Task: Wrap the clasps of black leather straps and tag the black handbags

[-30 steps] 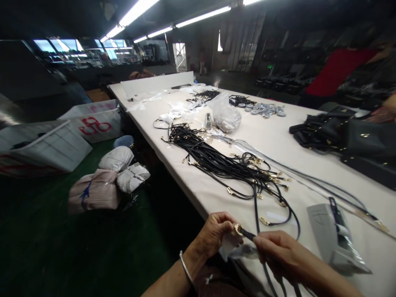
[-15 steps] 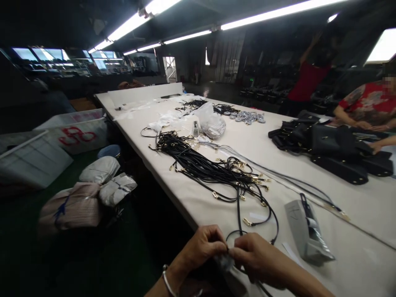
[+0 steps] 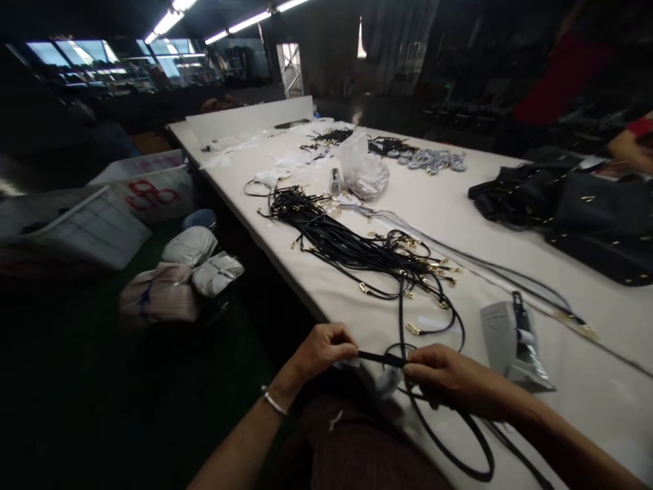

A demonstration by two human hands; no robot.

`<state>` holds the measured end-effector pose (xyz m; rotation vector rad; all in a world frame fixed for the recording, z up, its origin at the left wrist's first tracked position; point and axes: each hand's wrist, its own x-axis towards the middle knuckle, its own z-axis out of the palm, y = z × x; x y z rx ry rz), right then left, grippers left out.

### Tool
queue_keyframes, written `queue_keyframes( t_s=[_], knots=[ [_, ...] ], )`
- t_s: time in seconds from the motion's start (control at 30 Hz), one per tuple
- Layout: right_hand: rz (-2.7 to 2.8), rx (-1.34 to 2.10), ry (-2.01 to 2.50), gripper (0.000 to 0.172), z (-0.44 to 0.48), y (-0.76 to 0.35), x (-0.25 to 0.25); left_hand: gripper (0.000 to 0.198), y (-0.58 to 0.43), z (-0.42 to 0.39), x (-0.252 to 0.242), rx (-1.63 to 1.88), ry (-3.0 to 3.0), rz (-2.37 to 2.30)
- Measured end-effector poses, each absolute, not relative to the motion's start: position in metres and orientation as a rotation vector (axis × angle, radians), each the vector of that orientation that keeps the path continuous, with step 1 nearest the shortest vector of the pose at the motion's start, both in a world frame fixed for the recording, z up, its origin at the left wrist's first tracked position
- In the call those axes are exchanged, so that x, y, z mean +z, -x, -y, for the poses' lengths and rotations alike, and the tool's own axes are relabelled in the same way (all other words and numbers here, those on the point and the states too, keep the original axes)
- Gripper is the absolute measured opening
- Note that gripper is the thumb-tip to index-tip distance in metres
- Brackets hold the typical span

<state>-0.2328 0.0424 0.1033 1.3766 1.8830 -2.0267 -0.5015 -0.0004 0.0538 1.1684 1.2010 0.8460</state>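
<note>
Between my two hands a short stretch of a black strap is pulled straight at the table's near edge. My left hand, with a bracelet at the wrist, pinches one end. My right hand is closed round the strap farther along, and a loop of it hangs below. A small clear plastic piece hangs under the strap near my right fingers; its kind is unclear. Just beyond my hands lies a pile of black straps with gold clasps.
On the white table stand a grey box at right and a clear plastic bag farther back. Black bags lie at the far right beside a person's arm. Wrapped bundles and white bins occupy the floor at left.
My hands have moved apart, from touching to holding a length of strap stretched between them. More of the strap's loop shows below my right hand. The view has tilted down.
</note>
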Motion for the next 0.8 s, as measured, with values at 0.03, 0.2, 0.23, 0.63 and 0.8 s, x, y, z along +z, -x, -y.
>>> queue_keyframes(
  t_s=[0.03, 0.2, 0.23, 0.63, 0.8],
  knots=[
    [-1.913, -1.953, -1.388, 0.039, -0.043, 0.235, 0.105, 0.018, 0.497, 0.0, 0.054, 0.852, -1.176, -1.213],
    [-2.184, -1.371, -1.294, 0.029, -0.04, 0.258, 0.12, 0.019, 0.465, 0.004, 0.059, 0.906, -1.157, -1.21],
    [-2.272, -1.215, -1.255, 0.027, -0.039, 0.264, 0.122, 0.019, 0.458, 0.005, 0.06, 0.918, -1.155, -1.199],
    [-2.038, -1.776, -1.308, 0.031, -0.035, 0.257, 0.099, 0.044, 0.47, 0.025, 0.058, 0.859, -1.431, -1.083],
    [-2.145, -1.557, -1.21, 0.026, -0.035, 0.257, 0.101, 0.079, 0.464, 0.023, 0.045, 0.901, -1.28, -1.095]
  ],
)
